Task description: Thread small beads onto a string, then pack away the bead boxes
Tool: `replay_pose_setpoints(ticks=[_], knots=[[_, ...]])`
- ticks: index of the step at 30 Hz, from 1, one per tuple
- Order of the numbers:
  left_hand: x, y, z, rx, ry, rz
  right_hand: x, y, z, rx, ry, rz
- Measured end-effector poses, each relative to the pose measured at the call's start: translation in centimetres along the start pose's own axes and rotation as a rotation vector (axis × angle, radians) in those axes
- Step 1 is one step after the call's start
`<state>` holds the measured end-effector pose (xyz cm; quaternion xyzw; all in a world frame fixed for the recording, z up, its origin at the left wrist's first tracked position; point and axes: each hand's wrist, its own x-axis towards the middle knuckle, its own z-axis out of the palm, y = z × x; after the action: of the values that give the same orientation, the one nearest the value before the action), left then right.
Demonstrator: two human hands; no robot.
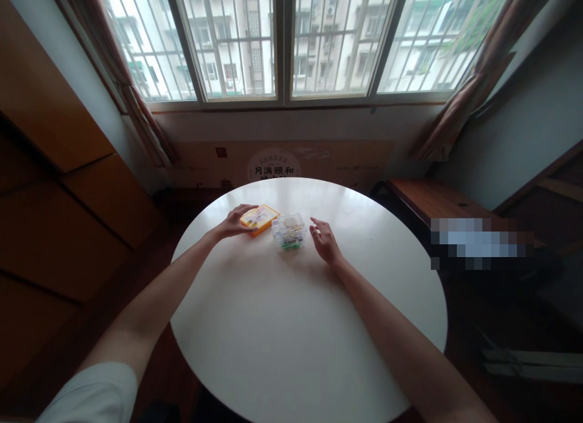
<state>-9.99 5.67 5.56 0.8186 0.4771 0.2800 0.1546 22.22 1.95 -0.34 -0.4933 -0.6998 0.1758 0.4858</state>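
Note:
On the white table, my left hand (238, 221) grips the left end of a flat orange-edged box (261, 217) with a pale printed top. The thumb is at its near side and the fingers are at its far side. Right of it stands a clear plastic box (289, 231) with small items inside, some of them green near the bottom. My right hand (324, 239) is just to the right of the clear box, fingers stretched out and slightly spread, with nothing in it. A small gap seems to separate it from the box.
The round white table (282, 326) fills the middle. Beyond it are a printed cardboard panel (355, 161) and a barred window (237, 46). A wooden desk (428, 198) stands at the right, wooden cabinets (59, 186) at the left.

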Motion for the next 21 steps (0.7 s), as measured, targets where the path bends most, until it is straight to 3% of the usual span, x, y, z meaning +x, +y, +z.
replay_pose_setpoints(ticks=[4, 12, 21], knots=[[0.6, 1.3, 1.0, 0.237, -0.036, -0.053, -0.1, -0.1, -0.1, 0.010, 0.001, -0.007], [2.6, 2.0, 4.6, 0.417, -0.113, -0.449, 0.0, -0.4, -0.3, 0.002, -0.003, -0.002], [2.3, 2.3, 4.8, 0.504, -0.159, -0.498, -0.7, -2.4, -0.9, 0.072, -0.077, -0.108]])
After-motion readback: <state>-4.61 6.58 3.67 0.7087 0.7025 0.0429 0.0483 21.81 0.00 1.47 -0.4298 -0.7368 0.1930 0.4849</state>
